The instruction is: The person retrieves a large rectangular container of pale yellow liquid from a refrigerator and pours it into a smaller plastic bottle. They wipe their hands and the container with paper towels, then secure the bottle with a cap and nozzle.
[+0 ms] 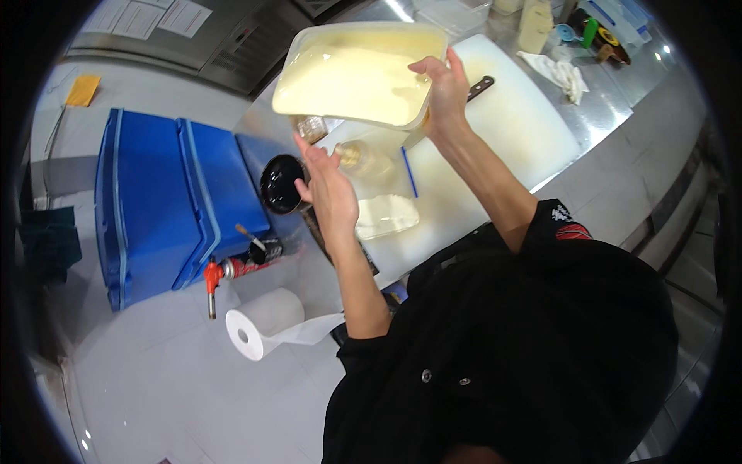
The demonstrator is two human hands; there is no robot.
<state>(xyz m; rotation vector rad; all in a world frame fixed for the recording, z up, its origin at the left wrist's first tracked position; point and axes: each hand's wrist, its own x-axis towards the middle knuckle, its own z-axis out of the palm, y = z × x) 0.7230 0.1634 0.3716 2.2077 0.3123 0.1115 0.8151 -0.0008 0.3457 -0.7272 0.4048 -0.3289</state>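
My right hand (445, 95) grips the right end of a clear plastic tub (282, 87), thumb over its rim. The tub is tilted and holds a smooth pale yellow cream (348, 84). My left hand (329, 188) is raised, holding nothing, its fingers apart below the tub. Beside its fingertips lies a clear squeeze bottle (371, 165) with pale yellow contents. A clear pack or container of something whitish (387, 216) and a thin blue stick or clip (409, 172) are on the white cutting board (522, 133). A knife handle (480, 88) shows right of the tub; its blade is mostly hidden.
Left of my left hand stands a glossy black bowl (282, 184), with blue plastic bins (156, 203) beyond. Nearer me are a gas torch (215, 272), a brush (252, 236) and a paper roll (272, 316). A white cloth (556, 75) and a tall container (534, 26) occupy the steel counter.
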